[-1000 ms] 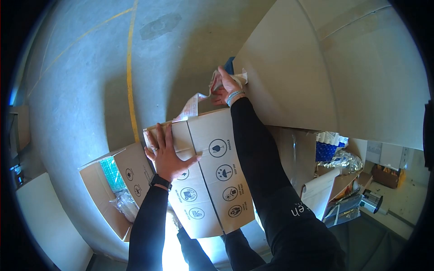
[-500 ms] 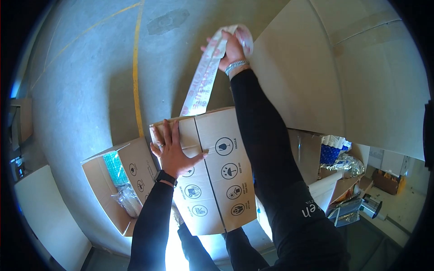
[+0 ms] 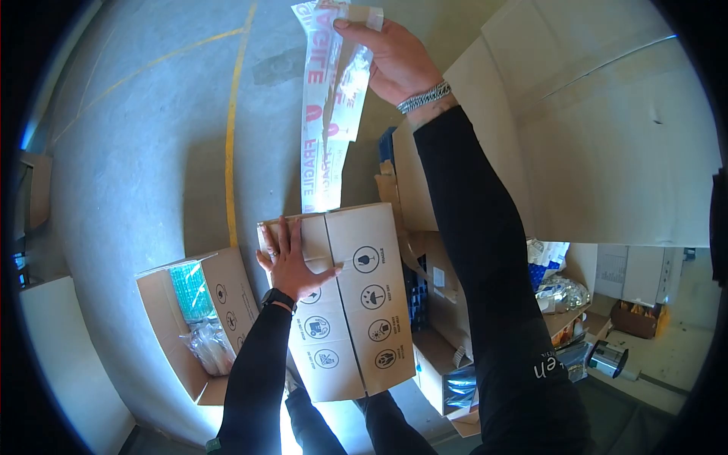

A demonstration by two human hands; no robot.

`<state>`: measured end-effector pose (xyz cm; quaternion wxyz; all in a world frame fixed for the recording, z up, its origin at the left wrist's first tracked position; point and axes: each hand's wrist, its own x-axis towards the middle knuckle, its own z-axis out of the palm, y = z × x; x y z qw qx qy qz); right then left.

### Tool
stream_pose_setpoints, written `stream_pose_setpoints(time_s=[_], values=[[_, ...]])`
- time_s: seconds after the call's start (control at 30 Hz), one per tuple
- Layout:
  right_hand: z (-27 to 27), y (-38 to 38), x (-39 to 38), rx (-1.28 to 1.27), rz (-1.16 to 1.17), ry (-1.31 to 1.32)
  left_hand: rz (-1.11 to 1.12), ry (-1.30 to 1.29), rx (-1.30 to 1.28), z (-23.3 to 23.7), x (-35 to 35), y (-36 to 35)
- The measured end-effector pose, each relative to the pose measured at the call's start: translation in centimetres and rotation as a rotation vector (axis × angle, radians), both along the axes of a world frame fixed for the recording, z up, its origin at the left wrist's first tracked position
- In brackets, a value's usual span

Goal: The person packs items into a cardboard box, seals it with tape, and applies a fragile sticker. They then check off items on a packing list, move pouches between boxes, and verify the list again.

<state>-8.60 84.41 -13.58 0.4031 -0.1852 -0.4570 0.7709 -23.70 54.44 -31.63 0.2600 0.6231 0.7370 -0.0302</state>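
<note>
A closed cardboard box (image 3: 343, 303) printed with black handling symbols stands in the middle, its two top flaps meeting at a seam. My left hand (image 3: 294, 262) lies flat on its far left part, fingers spread, thumb reaching over the seam. Above the box's far edge, my right hand (image 3: 394, 57) pinches a long strip of "FRAGILE" tape (image 3: 312, 125), partly doubled over on itself. The tape's lower end meets the far side of the box. No roll shows clearly in my right hand.
At the left an open box (image 3: 167, 326) holds green bubble wrap and clear plastic. Large cardboard (image 3: 607, 152) fills the upper right. Open boxes with packing material (image 3: 561, 292) and a metal device (image 3: 608, 359) lie at the right. A yellow line (image 3: 230, 136) crosses the floor.
My right hand has moved up and nearer, and the tape strip now looks longer and folded. My left hand remains on the box. More boxes show below my right arm.
</note>
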Motion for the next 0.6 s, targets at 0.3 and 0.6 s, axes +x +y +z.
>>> stream_pose_setpoints(time_s=[0.3,0.6], values=[[7.2,-3.5,1.7,0.133,-0.088,-0.160,0.014,-0.026,-0.025,0.7,-0.1,-0.1],[10.5,-8.3,4.2,0.281,-0.230,-0.277,0.029,-0.044,-0.014,0.5,-0.2,-0.2]])
